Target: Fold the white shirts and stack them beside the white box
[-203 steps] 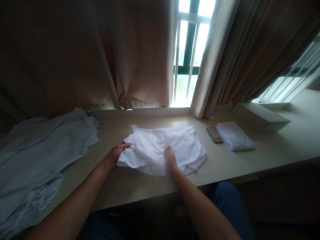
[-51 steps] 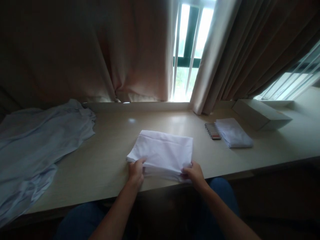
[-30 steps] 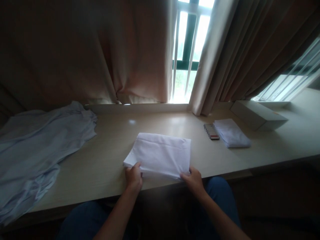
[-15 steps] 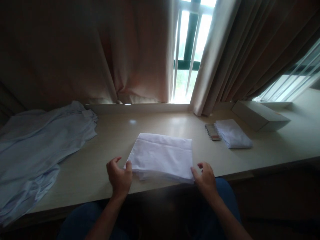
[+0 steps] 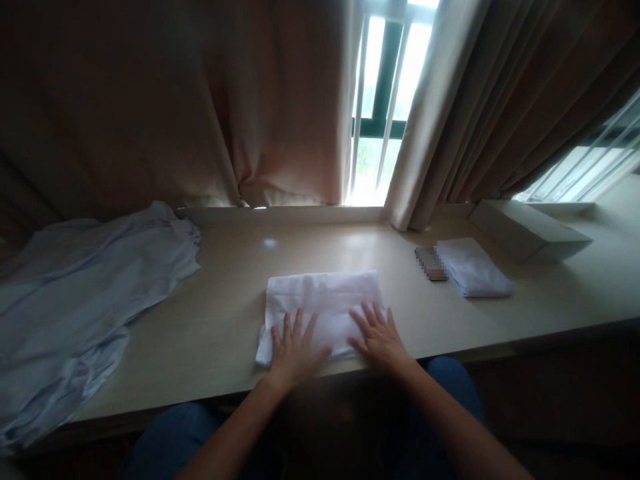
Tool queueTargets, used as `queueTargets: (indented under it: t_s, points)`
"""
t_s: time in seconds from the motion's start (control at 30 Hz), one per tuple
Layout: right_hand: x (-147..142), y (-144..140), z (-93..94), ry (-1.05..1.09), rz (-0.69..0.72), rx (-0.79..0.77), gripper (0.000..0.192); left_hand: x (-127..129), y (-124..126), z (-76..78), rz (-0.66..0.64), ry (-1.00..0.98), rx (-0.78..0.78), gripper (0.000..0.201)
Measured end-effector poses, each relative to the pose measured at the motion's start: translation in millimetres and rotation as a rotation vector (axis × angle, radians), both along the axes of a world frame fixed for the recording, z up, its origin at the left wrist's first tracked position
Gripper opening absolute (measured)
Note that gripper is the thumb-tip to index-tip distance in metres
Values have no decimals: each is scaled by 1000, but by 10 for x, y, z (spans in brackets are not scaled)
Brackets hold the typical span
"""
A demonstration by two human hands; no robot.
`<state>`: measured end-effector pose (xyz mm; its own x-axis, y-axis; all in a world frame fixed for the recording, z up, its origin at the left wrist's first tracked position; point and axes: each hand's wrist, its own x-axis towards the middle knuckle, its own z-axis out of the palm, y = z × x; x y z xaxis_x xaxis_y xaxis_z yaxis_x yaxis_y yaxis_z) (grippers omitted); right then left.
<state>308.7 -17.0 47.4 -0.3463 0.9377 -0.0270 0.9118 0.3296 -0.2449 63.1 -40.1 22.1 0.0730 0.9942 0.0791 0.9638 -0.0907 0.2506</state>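
Observation:
A folded white cloth (image 5: pixel 325 293) lies on the table close to its front edge, directly before me. My left hand (image 5: pixel 296 343) rests on the cloth's near left part, palm down with fingers spread. On the near right part lies my right hand (image 5: pixel 379 333), also flat and with its fingers apart. Neither hand grips anything. The cloth's lower left corner sticks out a little past my left hand. Parts of the near edge are hidden under both hands.
Rumpled white garments (image 5: pixel 95 287) cover the table's left side. To the right are a partly blurred phone-like item (image 5: pixel 431 264), another folded white cloth (image 5: pixel 475 267) and a pale box (image 5: pixel 530 230). Curtains (image 5: pixel 295 107) hang behind the pale wooden table (image 5: pixel 200 347).
Both hands have moved from the cloth's side edges inward onto its top, fingers now spread flat. The cloth's outline has shifted, with its left corner now sticking out.

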Motion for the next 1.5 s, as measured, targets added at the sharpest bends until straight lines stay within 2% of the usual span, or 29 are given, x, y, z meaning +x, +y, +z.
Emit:
queueTargets:
  t_s: [0.07, 0.13, 0.2, 0.27, 0.3, 0.37, 0.47, 0.57, 0.7, 0.83, 0.93, 1.07, 1.13, 1.2, 1.33, 1.43, 1.5]
  points:
    - [94, 114, 102, 14, 53, -70, 73, 72, -11, 40, 45, -85, -27, 86]
    - [118, 248, 215, 57, 59, -101, 69, 120, 93, 158, 78, -239, -49, 86]
    - [44, 421, 317, 112, 19, -36, 63, 146, 315, 325, 83, -435, 17, 76]
    - [-116, 640, 395, 166, -17, 85, 62, 168, 626, 492, 45, -560, 149, 63]
    - [-211, 761, 419, 191, -19, 129, 63, 178, 793, 558, 14, -555, 198, 60]
    - [-388, 988, 427, 226, -34, 153, 64, 190, 1089, 627, -46, -419, 200, 57]
    - [-514, 1184, 321, 182, -76, 51, 65, 144, 1293, 539, -33, -181, 66, 58]
    - [-455, 1169, 119, 83, -92, -32, 71, 34, 1198, 301, 79, -62, 19, 69]
    - [-340, 1089, -49, 24, -103, -19, 75, -51, 998, 76, 211, 16, 106, 85]
    - [-362, 1113, 29, -8, -108, -51, 76, -54, 1013, 63, 252, 63, 86, 88]
    - [-386, 992, 141, -1, -97, -11, 80, -66, 1070, 107, 268, 99, 56, 88]
    - [-348, 506, 117, 50, 53, 70, 82, -80, 938, 166, 206, 126, 118, 86]
    - [-317, 261, 31, 52, 106, 52, 81, -63, 730, 157, 131, 126, 159, 84]
    - [-298, 110, -46, 45, 95, 42, 81, -31, 464, 107, 58, 117, 150, 81]
    - [-306, 71, -86, 37, 63, 39, 80, 22, 42, -51, -3, 120, 103, 80]
    - [-312, 88, -68, 33, 64, 17, 81, 24, -30, -127, -10, 121, 111, 80]
    - [-306, 81, -59, 33, 55, 6, 82, 21, -3, -125, -14, 116, 87, 81]
